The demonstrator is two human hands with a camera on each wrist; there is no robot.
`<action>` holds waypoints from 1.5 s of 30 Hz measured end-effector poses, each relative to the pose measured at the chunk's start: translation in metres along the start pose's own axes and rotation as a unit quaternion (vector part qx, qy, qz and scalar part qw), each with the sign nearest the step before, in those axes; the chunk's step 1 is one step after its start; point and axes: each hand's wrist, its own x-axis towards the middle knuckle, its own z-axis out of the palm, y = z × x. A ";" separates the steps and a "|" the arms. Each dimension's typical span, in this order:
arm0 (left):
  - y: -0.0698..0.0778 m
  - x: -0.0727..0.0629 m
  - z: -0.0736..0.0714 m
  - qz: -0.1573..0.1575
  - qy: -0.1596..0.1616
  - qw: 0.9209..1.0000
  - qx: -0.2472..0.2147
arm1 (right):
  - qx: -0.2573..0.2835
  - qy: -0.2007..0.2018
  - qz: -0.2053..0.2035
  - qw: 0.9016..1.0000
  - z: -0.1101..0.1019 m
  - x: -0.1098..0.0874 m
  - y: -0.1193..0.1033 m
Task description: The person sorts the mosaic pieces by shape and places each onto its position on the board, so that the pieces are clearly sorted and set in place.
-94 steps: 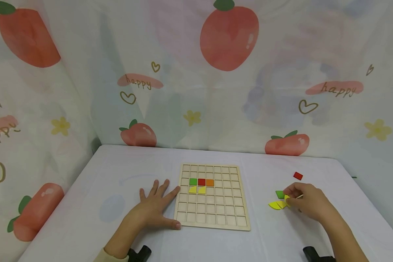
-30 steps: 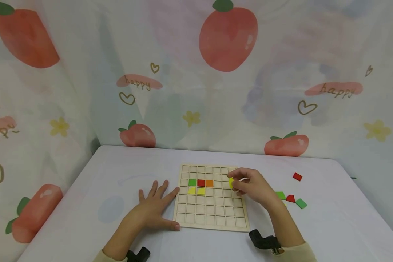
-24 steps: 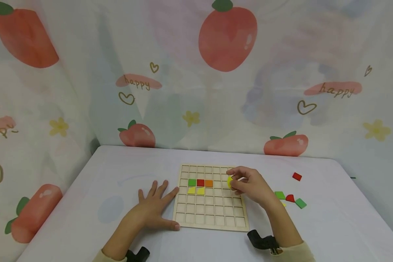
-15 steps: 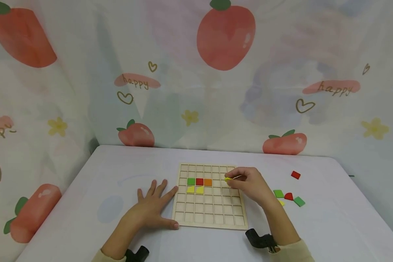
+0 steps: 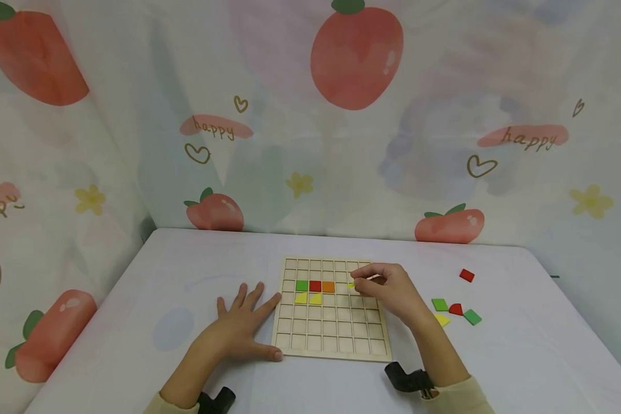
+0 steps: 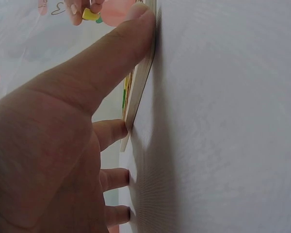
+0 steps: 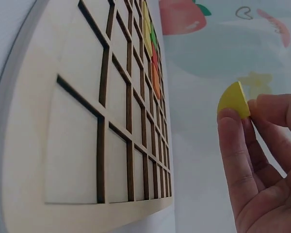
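Observation:
A yellow quarter-circle tile point(image 7: 234, 101) is pinched between the thumb and fingers of my right hand point(image 5: 388, 287), raised over the right part of the wooden grid board point(image 5: 336, 345). My left hand point(image 5: 243, 328) lies spread on the table, its thumb and index fingertip touching the board's left edge. Set in the board are a green tile point(image 5: 302, 286), a red tile point(image 5: 315, 286) and an orange tile point(image 5: 328, 287) in one row. Just below them sit two yellow tiles, one at the left point(image 5: 301, 298) and one at the right point(image 5: 315, 299).
Right of the board lie loose tiles: a green one point(image 5: 439, 305), a red rounded one point(image 5: 456, 309), another green one point(image 5: 472, 317), a yellow one point(image 5: 442, 319) and, farther back, a red one point(image 5: 467, 275). A printed cloth wall point(image 5: 341, 172) stands behind the white table point(image 5: 217, 259).
My right hand has gone from the loose tiles leftward to above the board, carrying the yellow quarter-circle tile and turning it in its fingers. My left hand has stayed at the board's edge.

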 end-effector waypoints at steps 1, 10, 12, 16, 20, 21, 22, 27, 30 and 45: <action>0.000 0.000 0.000 0.000 0.000 1.000 0.000 | 0.006 0.000 -0.002 1.000 0.001 0.000 0.000; 0.001 -0.001 -0.001 -0.003 -0.003 1.000 -0.005 | -0.009 0.024 -0.004 1.000 0.005 0.000 0.002; 0.001 -0.001 -0.001 -0.003 -0.004 1.000 -0.006 | -0.013 0.027 0.000 1.000 0.006 0.000 0.002; 0.001 -0.002 0.000 -0.002 -0.004 1.000 -0.007 | -0.003 0.015 0.004 1.000 0.009 -0.001 0.001; 0.000 -0.002 0.001 -0.002 -0.005 1.000 -0.007 | 0.016 -0.005 0.002 1.000 0.011 -0.002 0.000; 0.000 -0.002 0.001 -0.002 -0.005 1.000 -0.008 | 0.023 -0.009 0.002 1.000 0.011 -0.002 -0.001; -0.001 -0.002 0.001 -0.002 -0.005 1.000 -0.007 | 0.030 -0.013 0.001 0.999 0.012 -0.002 -0.002; -0.001 -0.002 0.001 -0.003 -0.005 1.000 -0.006 | 0.053 -0.027 0.006 0.998 0.014 -0.002 -0.003; -0.001 -0.002 0.001 -0.002 -0.005 1.000 -0.006 | 0.059 -0.030 0.012 0.998 0.015 -0.001 -0.003; -0.001 0.000 -0.001 0.001 -0.001 1.000 0.002 | 0.039 -0.038 0.019 0.998 0.030 0.012 -0.006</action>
